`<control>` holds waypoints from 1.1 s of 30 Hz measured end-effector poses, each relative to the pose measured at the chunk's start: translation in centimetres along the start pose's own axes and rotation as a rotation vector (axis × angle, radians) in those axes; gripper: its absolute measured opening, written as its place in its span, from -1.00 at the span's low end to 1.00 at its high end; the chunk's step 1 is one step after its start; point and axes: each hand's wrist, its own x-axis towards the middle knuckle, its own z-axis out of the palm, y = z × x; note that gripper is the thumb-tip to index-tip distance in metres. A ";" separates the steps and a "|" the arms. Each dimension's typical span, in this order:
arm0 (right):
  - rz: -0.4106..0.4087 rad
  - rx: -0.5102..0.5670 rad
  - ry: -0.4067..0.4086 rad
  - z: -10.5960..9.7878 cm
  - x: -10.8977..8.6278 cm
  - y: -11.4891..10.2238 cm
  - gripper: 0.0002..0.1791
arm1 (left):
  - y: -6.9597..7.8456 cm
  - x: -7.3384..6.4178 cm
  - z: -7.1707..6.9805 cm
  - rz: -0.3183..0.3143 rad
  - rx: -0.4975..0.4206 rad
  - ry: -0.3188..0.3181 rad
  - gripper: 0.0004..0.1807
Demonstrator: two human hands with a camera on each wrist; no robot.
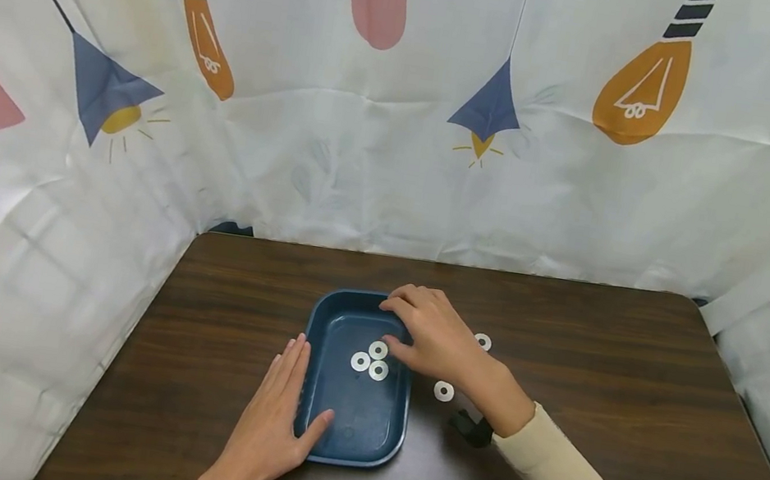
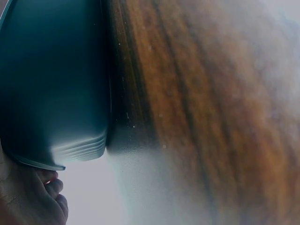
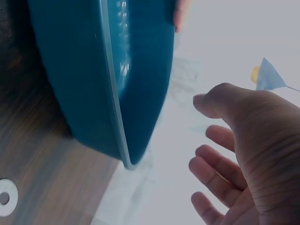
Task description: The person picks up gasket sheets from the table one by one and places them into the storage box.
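A blue rectangular tray sits on the table with three flat white ring-shaped washers lying close together inside. My left hand rests along the tray's left side, its fingers straight and the thumb over the near left rim. Above the tray's far right part is my right hand, thumb and fingers loosely bent and apart. In the right wrist view, that hand shows nothing between its fingertips. Two more washers lie right of the tray, one near its side and another farther back, partly behind the right forearm.
The dark wood-grain table extends on both sides of the tray. A white curtain printed with lamps and bulbs hangs behind the far edge and along the sides. A small black object is at the right wrist.
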 end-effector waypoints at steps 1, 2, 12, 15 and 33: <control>-0.001 -0.006 0.011 -0.1 -0.2 0.1 -0.54 | 0.0 0.0 0.0 0.000 0.000 0.000 0.13; 0.004 -0.009 0.015 -0.1 -0.4 0.2 -0.54 | 0.0 0.0 0.0 0.000 0.000 0.001 0.13; 0.075 -0.008 0.025 -1.0 -2.9 1.4 -0.57 | 0.1 -0.1 0.1 -0.002 0.007 0.004 0.15; 0.084 -0.003 0.036 -1.1 -3.6 1.6 -0.58 | 0.0 -0.2 0.1 0.001 0.007 0.014 0.14; 0.154 0.007 0.074 -0.6 -7.1 4.2 -0.61 | 0.1 0.0 0.0 -0.007 0.001 -0.008 0.13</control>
